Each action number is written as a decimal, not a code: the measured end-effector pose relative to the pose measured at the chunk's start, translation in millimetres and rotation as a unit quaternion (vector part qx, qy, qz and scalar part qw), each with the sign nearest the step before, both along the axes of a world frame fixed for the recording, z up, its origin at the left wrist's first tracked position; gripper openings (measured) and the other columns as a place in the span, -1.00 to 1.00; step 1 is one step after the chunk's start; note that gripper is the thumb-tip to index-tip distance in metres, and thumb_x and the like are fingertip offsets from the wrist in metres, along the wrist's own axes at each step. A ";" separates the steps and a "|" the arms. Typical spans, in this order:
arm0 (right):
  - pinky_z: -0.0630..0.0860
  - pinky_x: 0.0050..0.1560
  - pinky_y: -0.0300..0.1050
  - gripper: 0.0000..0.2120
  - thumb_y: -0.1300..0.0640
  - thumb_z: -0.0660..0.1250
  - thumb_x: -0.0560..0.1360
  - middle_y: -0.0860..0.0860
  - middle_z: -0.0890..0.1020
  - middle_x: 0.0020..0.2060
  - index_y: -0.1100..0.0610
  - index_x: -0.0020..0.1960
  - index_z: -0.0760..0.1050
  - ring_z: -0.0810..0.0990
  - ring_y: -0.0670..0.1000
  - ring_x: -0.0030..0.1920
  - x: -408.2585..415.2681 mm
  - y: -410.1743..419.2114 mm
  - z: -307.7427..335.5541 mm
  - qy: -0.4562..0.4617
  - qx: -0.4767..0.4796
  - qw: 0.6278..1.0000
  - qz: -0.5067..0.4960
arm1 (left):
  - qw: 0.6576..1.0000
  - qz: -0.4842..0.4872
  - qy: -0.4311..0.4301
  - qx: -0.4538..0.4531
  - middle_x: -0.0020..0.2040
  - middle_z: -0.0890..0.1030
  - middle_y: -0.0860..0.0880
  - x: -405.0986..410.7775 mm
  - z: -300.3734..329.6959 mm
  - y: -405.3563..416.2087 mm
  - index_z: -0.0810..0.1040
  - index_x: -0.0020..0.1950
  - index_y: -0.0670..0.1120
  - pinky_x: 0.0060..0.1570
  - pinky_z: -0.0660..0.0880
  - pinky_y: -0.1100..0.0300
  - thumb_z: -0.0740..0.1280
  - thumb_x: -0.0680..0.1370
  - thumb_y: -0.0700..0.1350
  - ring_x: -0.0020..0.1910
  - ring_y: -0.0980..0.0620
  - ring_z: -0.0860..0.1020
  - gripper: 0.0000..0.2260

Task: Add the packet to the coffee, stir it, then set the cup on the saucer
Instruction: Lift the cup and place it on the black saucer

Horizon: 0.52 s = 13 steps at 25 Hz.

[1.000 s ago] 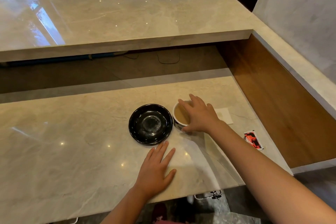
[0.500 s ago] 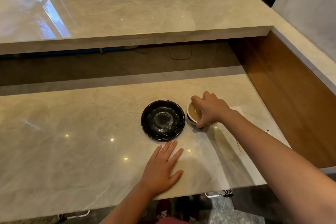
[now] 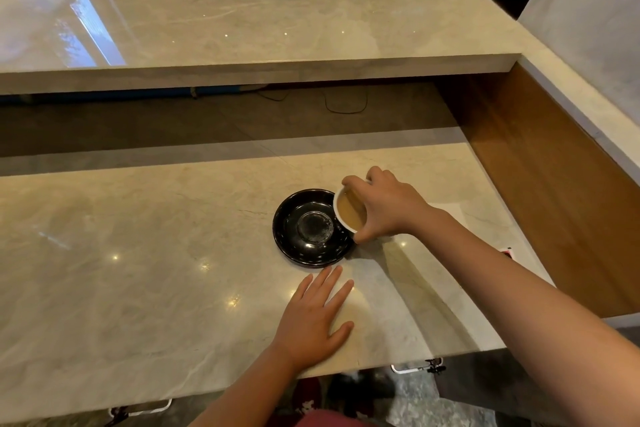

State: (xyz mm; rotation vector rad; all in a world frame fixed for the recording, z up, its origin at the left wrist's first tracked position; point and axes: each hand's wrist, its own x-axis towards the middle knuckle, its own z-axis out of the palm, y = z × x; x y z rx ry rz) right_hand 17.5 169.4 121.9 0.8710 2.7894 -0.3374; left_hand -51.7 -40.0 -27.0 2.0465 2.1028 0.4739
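My right hand point(image 3: 388, 208) grips a white cup point(image 3: 349, 211) of light brown coffee from above and from the right, fingers over its rim. The cup is tilted toward the left and hangs over the right edge of the black saucer point(image 3: 304, 229), which lies on the marble counter. Whether the cup touches the saucer cannot be told. My left hand point(image 3: 313, 319) rests flat on the counter in front of the saucer, fingers spread, holding nothing. A red packet point(image 3: 507, 252) peeks out behind my right forearm, mostly hidden.
A higher marble bar top point(image 3: 242, 21) runs across the back, with a dark recess under it. A wooden side panel point(image 3: 540, 184) closes the right side. The counter's front edge point(image 3: 381, 366) runs just below my left hand. A white napkin point(image 3: 459, 215) lies by my right wrist.
My right hand closed around the cup, lifted it and carried it left from beside the saucer to over the saucer's right edge. The left hand stayed flat on the counter.
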 end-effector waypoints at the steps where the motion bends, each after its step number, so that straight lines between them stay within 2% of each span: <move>1: 0.40 -0.10 -0.05 -0.09 -0.18 0.50 0.16 0.14 0.33 0.22 -0.06 0.38 0.12 0.32 0.15 0.20 -7.2 -3.9 2.4 0.006 -0.002 1.000 0.010 | 1.000 0.000 0.001 0.000 0.50 0.13 -0.06 -0.2 0.0 -0.1 0.19 0.49 0.04 0.37 0.01 -0.03 0.15 0.54 0.19 0.46 0.03 -0.01 -0.45; 9: 0.46 -0.04 0.02 -0.09 -0.14 0.49 0.17 0.14 0.31 0.25 -0.07 0.40 0.11 0.30 0.16 0.23 -49.3 -20.6 -6.6 0.000 -0.019 0.998 0.055 | 1.000 0.000 0.017 -0.001 0.50 0.14 -0.08 -0.4 -2.4 0.0 0.20 0.48 0.02 0.37 0.05 -0.09 0.15 0.54 0.19 0.46 0.00 0.02 -0.45; 13: 0.44 -0.09 -0.01 -0.10 -0.13 0.49 0.16 0.15 0.32 0.22 -0.06 0.38 0.13 0.31 0.17 0.20 -58.6 -23.2 -16.0 -0.014 -0.008 0.997 0.069 | 1.000 -0.001 0.019 -0.004 0.50 0.13 -0.07 -1.6 -3.8 -0.8 0.18 0.49 0.04 0.39 0.04 -0.02 0.15 0.54 0.19 0.47 0.02 -0.01 -0.44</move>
